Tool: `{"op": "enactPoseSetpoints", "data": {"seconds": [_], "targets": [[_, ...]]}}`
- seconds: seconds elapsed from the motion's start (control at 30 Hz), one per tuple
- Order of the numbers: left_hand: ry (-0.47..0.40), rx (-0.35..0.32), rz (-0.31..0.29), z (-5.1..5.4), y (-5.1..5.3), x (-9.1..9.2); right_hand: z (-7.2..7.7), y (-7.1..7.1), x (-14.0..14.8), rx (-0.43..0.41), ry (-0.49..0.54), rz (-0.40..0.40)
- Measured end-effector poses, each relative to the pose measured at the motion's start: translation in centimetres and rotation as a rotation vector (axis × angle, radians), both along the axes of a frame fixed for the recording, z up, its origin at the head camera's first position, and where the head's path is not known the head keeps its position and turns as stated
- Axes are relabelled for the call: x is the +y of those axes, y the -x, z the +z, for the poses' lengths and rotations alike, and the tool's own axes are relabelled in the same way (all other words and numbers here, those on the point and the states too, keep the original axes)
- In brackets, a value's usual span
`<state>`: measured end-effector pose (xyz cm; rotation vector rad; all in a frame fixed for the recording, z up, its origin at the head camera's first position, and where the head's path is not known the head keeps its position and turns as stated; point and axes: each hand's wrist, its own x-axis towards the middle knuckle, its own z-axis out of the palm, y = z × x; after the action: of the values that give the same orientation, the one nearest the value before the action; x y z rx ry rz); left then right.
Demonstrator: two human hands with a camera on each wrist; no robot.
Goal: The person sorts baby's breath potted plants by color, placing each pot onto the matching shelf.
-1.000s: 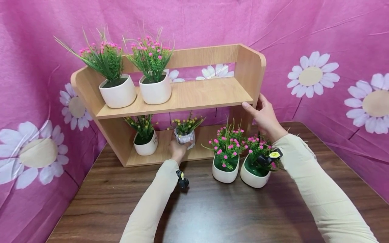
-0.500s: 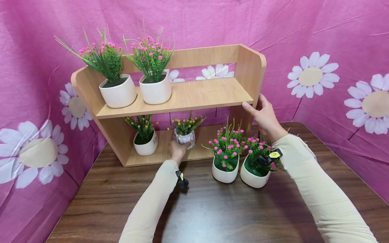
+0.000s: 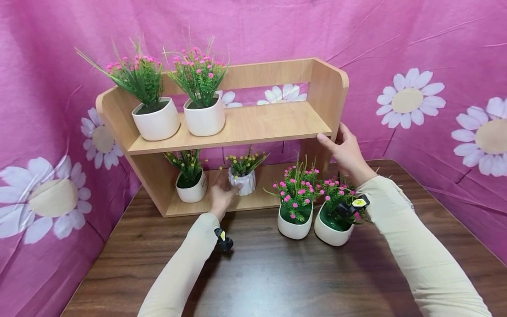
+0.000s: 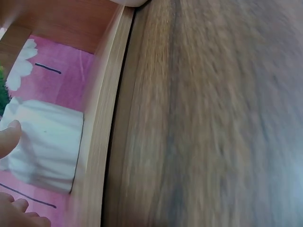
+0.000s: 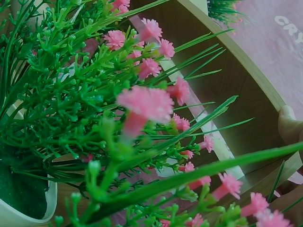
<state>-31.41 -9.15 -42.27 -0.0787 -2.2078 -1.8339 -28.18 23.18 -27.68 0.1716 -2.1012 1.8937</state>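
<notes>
A ribbed white pot with a yellow-flowered plant [image 3: 246,184] stands upright on the lower board of the wooden shelf [image 3: 273,121]. My left hand [image 3: 221,197] is just left of that pot, its thumb and fingers spread apart. In the left wrist view the thumb [image 4: 8,138] lies in front of the ribbed pot [image 4: 47,142]; whether it touches cannot be told. With my right hand [image 3: 348,154] I grip the shelf's right side, the thumb on the upper board's front corner. Pink flowers [image 5: 147,105] fill much of the right wrist view.
Two white pots with pink flowers [image 3: 156,121] [image 3: 205,118] stand on the upper board's left half. A white pot with lettering [image 3: 192,189] sits lower left. Two more pink-flowered pots [image 3: 295,224] [image 3: 333,231] stand on the dark wooden table [image 3: 253,273] before the shelf's right end.
My left hand has let go of the ribbed pot and drawn a little to the left. The pot stays on the lower board. My right hand keeps its grip on the shelf.
</notes>
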Motion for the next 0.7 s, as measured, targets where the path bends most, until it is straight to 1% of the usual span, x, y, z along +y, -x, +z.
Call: {"op": "enactPoseSetpoints", "data": {"seconds": [0.1, 0.17, 0.23, 0.33, 0.47, 0.53, 0.7], "targets": [[0.071, -0.049, 0.032, 0.3, -0.5, -0.7, 0.0, 0.0, 0.0, 0.001, 0.007, 0.001], [0.083, -0.066, 0.035, 0.5, -0.8, -1.2, 0.0, 0.0, 0.0, 0.001, 0.010, 0.004], [0.076, -0.070, 0.030, 0.7, -1.2, -1.7, 0.0, 0.0, 0.0, 0.004, 0.009, 0.003], [0.064, -0.058, 0.016, 1.0, -1.8, -2.3, 0.0, -0.1, 0.0, 0.005, 0.009, 0.000], [0.083, -0.069, 0.014, 1.7, -2.7, -3.3, 0.0, -0.1, 0.0, 0.011, 0.008, -0.004], [0.079, -0.070, 0.001, 2.1, -3.1, -3.9, 0.0, -0.1, 0.0, 0.015, 0.007, -0.004], [0.058, -0.038, -0.026, 3.0, -4.2, -5.2, 0.1, 0.0, -0.1, 0.018, 0.005, -0.004]]}}
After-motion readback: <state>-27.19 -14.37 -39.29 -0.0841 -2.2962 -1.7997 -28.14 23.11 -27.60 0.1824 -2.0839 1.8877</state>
